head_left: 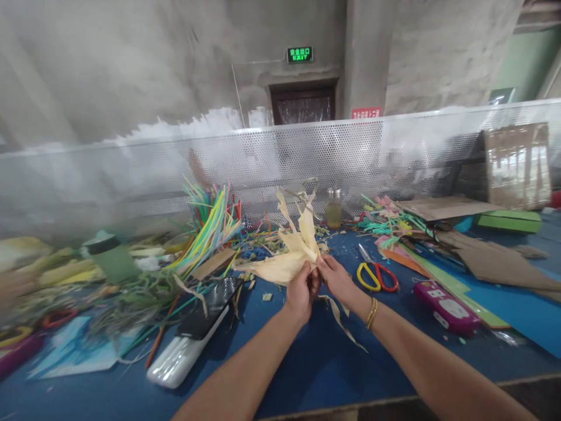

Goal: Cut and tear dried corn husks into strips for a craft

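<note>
Both hands meet over the blue table (307, 368), pinching pale dried corn husks (280, 266) at their gathered end. My left hand (302, 292) has its fingers closed on the lower part of the bundle. Right beside it, my right hand (336, 278) grips the same end, its fingertips pressed in close to the left ones. The husk leaves fan upward and out to the left. Thin strips hang below the hands toward the table. Scissors (377, 276) with one yellow and one red handle lie just right of my right hand.
Left are a white and black device (193, 333), colourful pipe cleaners (214, 225) and a green bottle (111, 257). A purple case (446, 307), paper and cardboard (491, 257) lie right. Behind stand a small jar (333, 209) and a perforated metal screen (416, 155).
</note>
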Action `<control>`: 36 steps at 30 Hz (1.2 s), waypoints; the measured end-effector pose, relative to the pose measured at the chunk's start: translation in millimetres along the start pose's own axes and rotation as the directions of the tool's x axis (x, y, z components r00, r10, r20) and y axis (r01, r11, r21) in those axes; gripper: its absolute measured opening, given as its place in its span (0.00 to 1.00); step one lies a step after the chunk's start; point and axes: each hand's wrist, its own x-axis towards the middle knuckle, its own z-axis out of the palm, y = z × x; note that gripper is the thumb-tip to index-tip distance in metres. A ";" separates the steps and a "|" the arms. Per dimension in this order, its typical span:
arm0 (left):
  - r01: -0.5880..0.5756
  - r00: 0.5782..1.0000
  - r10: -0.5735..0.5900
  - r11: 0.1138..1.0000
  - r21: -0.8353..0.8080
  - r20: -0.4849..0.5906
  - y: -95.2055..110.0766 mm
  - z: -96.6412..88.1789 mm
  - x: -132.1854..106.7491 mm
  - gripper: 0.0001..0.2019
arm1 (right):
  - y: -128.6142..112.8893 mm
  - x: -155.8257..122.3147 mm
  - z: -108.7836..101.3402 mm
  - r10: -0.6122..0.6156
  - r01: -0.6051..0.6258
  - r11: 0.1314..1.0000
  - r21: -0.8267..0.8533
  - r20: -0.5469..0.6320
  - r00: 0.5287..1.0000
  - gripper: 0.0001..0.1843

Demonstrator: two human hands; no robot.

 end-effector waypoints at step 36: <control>0.139 0.984 -0.144 0.989 0.051 0.104 1.2 -4.3 2.4 0.22 | -6.0 1.7 -0.8 0.347 -0.347 0.929 0.129 0.024 0.938 0.21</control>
